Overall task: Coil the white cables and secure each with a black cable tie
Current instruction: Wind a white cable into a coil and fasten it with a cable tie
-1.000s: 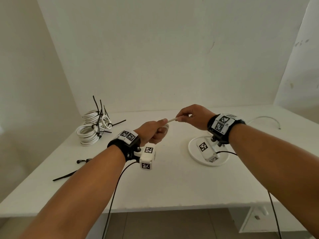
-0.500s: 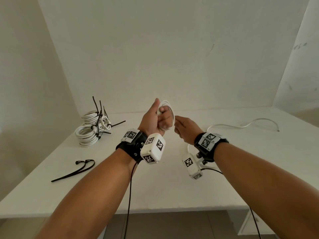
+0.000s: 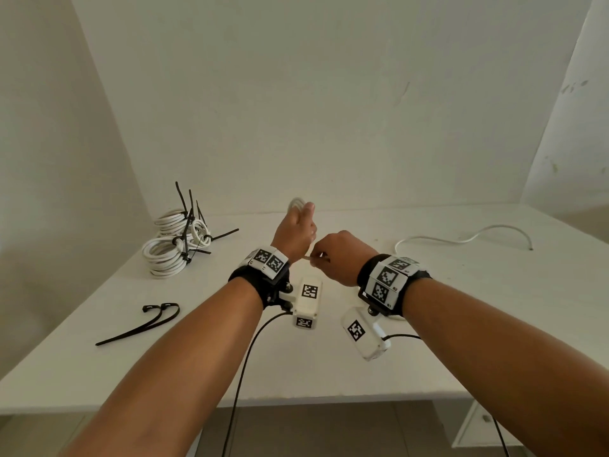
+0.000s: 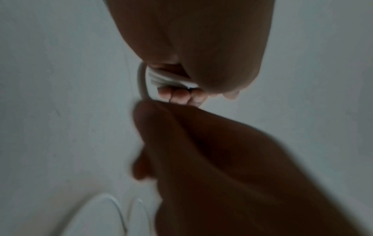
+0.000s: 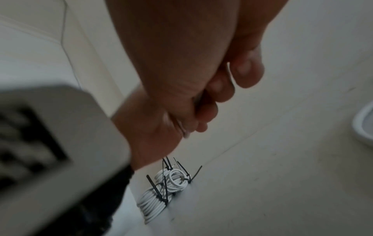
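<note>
1. Two hands met above the bench (image 3: 329, 364); our left hand (image 3: 295, 234) had its grip closed round a small coil of white cable (image 3: 296, 203), loops showing above the thumb, much as half a second before.
2. Our right hand (image 3: 342, 255) had dropped lower and closer to the left wrist than half a second before, its finger and thumb pinched on the cable's running strand (image 3: 308, 257).
3. In the left wrist view the coil (image 4: 169, 79) sat under curled fingers (image 4: 179, 95); the right hand was a dark blur below it.
4. The cable's loose tail (image 3: 468, 237) lay curved on the bench to the far right, with less slack than a second before.
5. Tied white coils (image 3: 176, 245) with black ties stood stacked at the far left, unmoved; two loose black cable ties (image 3: 145, 323) lay nearer, on the left.
</note>
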`<control>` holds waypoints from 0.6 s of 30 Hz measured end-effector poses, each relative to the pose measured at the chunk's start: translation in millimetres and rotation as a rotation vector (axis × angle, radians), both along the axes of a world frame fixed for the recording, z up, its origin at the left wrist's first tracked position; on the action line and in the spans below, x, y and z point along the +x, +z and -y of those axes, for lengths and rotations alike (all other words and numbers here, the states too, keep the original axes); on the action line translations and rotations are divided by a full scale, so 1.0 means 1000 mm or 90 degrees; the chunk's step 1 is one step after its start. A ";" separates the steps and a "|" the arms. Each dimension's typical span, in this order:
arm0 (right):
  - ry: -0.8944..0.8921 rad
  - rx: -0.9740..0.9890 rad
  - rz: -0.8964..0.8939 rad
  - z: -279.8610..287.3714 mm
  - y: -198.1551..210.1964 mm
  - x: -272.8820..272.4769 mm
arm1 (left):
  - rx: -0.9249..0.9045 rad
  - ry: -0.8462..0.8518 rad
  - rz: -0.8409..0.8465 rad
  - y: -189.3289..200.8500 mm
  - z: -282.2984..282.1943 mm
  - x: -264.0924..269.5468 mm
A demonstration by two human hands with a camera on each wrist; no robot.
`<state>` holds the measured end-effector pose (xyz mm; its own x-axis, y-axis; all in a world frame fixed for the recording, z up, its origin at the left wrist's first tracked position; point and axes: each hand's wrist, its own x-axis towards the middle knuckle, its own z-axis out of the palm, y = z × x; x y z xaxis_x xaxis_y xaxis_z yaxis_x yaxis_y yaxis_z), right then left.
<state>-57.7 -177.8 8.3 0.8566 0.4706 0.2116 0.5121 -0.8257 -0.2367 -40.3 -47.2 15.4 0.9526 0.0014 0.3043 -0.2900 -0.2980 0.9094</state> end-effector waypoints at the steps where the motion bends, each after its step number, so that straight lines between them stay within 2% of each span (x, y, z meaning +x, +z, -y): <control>1: 0.001 0.025 0.008 0.002 0.004 -0.002 | 0.024 -0.006 -0.020 0.000 -0.002 0.000; 5: 0.029 0.111 0.028 0.006 0.014 -0.008 | 0.164 -0.045 -0.123 0.002 -0.002 -0.001; 9: 0.040 0.232 0.047 0.010 0.014 -0.012 | 0.245 -0.151 -0.195 0.007 -0.005 -0.005; 11: 0.046 0.291 0.039 0.011 0.013 -0.013 | 0.220 -0.193 -0.203 0.008 -0.006 -0.010; 14: 0.045 0.294 0.091 0.013 0.012 -0.009 | 0.173 -0.212 -0.237 0.007 -0.004 -0.012; 18: 0.135 0.325 0.130 0.017 0.010 -0.003 | 0.084 -0.253 -0.256 0.013 -0.010 -0.020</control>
<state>-60.6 -194.5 18.4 0.6729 0.4222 0.6075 0.7307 -0.5072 -0.4569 -60.1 -37.5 28.2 0.9127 -0.3939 -0.1086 -0.0423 -0.3553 0.9338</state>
